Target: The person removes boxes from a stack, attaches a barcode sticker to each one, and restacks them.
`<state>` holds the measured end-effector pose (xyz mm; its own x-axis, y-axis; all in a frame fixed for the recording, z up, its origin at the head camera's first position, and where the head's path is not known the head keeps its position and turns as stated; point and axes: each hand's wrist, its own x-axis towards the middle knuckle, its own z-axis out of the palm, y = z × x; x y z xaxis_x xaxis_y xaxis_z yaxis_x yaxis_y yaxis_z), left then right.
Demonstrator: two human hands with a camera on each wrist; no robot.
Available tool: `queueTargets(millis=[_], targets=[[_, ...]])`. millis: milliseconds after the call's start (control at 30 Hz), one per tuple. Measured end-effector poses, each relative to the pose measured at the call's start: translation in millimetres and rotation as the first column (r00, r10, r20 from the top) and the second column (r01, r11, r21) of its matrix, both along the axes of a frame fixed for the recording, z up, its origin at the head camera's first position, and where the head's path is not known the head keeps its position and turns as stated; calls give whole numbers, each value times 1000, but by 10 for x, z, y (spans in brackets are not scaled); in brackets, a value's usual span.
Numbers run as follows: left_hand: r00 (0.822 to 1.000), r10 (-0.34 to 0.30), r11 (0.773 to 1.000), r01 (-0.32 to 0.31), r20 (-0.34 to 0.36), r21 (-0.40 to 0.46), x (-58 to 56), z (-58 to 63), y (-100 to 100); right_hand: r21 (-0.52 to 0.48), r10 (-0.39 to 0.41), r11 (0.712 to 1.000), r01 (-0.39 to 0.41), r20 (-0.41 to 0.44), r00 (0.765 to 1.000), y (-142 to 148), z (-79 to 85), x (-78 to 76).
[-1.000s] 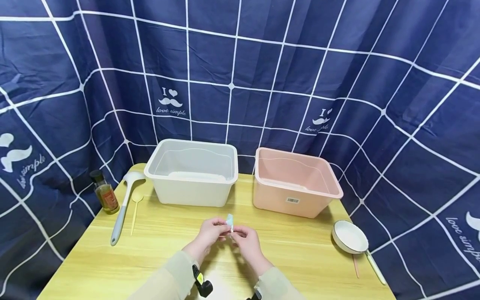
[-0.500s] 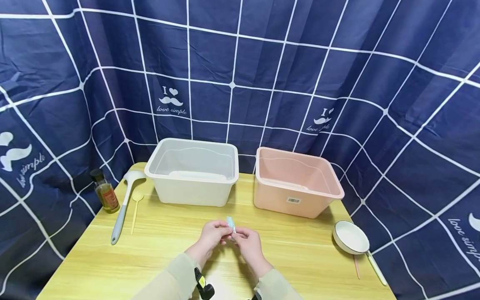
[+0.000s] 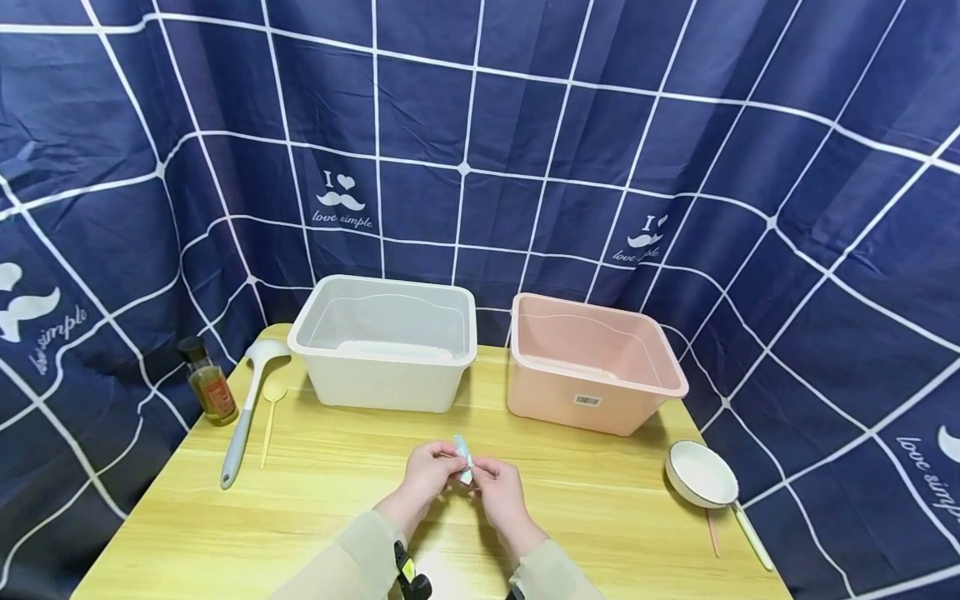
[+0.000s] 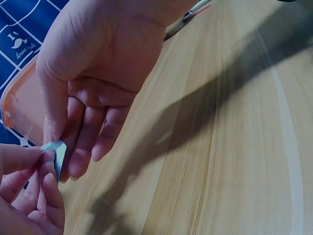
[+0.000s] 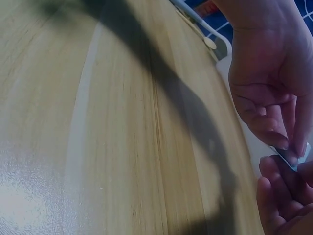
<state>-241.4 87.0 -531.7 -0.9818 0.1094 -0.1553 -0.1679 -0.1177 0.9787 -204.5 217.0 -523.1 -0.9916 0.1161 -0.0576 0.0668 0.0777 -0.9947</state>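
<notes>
A small light-blue and white strip (image 3: 462, 448), thin and folded like paper or a wrapper, stands between my two hands above the middle of the table. My left hand (image 3: 429, 473) pinches it between thumb and fingers; in the left wrist view, this hand (image 4: 29, 191) is at the lower left. Opposite, my right hand (image 3: 501, 492) pinches the strip's other side with thumb and index finger. In the left wrist view, the strip (image 4: 60, 152) shows a flat, pointed end. The fingers cover part of it in every view.
Behind the hands stand a white bin (image 3: 382, 383) and a pink bin (image 3: 555, 407). An oil bottle (image 3: 216, 396), a ladle (image 3: 243, 433) and a yellow spoon (image 3: 270, 421) are at the left. A white bowl (image 3: 702, 475), a pale green handle (image 3: 752, 537) and a pink stick (image 3: 712, 533) are at the right.
The hands have drawn slightly apart. The strip has tilted, its lower end now showing between the fingers. Both hands keep hold of it.
</notes>
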Motion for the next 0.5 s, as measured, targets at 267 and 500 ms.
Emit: queueTargets(millis=[267,500], targets=[[999,4,1000,-4,39,3,9,-3,-42,-38,-13,999,14,37,999,62,-2,3],[998,20,1000,-19,57,-10,-9,1,-180,-30,-61,998,63,55,997,138,27,-31]])
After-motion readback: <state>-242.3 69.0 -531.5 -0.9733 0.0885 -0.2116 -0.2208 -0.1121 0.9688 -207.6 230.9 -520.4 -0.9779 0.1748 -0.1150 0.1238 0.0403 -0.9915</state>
